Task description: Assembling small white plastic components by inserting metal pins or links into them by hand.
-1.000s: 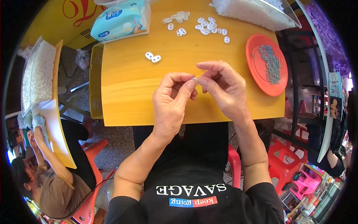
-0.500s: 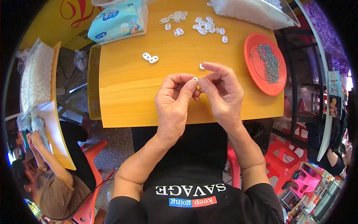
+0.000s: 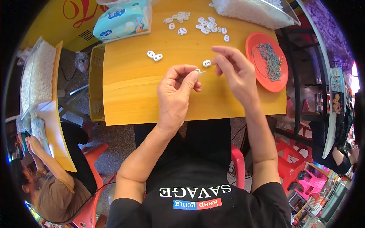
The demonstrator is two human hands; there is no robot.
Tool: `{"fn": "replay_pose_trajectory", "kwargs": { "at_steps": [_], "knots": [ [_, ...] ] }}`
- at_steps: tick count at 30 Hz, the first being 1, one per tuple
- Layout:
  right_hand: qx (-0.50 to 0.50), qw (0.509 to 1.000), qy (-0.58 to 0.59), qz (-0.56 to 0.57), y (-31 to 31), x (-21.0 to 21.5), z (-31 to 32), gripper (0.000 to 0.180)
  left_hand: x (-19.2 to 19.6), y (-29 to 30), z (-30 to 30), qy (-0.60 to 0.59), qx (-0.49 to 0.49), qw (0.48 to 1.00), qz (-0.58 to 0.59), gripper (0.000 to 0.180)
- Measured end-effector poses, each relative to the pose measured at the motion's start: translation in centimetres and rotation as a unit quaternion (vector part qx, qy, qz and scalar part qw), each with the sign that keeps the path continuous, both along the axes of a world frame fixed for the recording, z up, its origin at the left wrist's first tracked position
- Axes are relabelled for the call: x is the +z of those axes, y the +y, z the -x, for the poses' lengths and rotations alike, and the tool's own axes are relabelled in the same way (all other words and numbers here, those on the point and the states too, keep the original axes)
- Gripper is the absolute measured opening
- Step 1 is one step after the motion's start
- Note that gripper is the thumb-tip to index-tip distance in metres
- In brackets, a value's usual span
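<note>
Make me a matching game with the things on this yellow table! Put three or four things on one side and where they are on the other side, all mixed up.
Things:
1. orange plate
2. tissue pack
3. small metal wire piece
4. white two-hole piece

Places:
A. pinched in the left hand
B. at the fingertips of the right hand
C. on the table's right side, holding a pile of metal bits
D. at the table's far left corner

Pairs: 1-C, 2-D, 3-A, 4-B
</note>
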State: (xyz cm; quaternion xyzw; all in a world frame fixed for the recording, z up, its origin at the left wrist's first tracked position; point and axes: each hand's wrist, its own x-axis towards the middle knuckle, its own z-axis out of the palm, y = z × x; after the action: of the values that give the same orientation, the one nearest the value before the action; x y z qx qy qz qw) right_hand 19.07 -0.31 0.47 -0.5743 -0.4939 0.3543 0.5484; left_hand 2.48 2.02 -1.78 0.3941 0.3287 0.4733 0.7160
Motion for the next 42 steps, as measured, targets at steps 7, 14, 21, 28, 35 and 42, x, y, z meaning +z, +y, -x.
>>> {"fn": "replay_pose_trajectory", "kwargs": {
  "at_steps": [7, 14, 21, 28, 35, 42],
  "knots": [
    [0.080, 0.892, -0.433, -0.100, 2.2, -1.2, -1.9, 0.013, -0.7, 0.3, 0.4, -0.031, 0.018, 0.999, 0.014, 0.011],
    [0.047, 0.949, -0.309, -0.047, 1.4, -1.1, -0.7, 0.012, -0.7, 0.5, 0.6, -0.034, 0.019, 0.999, 0.012, 0.010],
    [0.036, 0.960, 0.270, 0.073, 0.0, -1.2, 2.0, 0.021, -0.9, 0.4, 0.4, -0.032, 0.019, 0.999, 0.002, 0.011],
    [0.012, 0.931, 0.359, 0.064, -0.4, -1.5, 2.9, 0.024, -1.0, 0.4, 0.2, -0.045, 0.030, 0.999, -0.003, 0.012],
    [0.019, 0.954, 0.296, 0.044, -0.6, -1.9, 3.4, 0.025, -1.1, 0.4, 0.4, -0.051, 0.023, 0.998, -0.004, 0.013],
    [0.002, 0.983, 0.185, 0.020, -0.5, -1.5, 3.8, 0.023, -1.1, 0.2, 0.4, -0.028, 0.025, 0.999, -0.011, 0.012]
  ]
}}
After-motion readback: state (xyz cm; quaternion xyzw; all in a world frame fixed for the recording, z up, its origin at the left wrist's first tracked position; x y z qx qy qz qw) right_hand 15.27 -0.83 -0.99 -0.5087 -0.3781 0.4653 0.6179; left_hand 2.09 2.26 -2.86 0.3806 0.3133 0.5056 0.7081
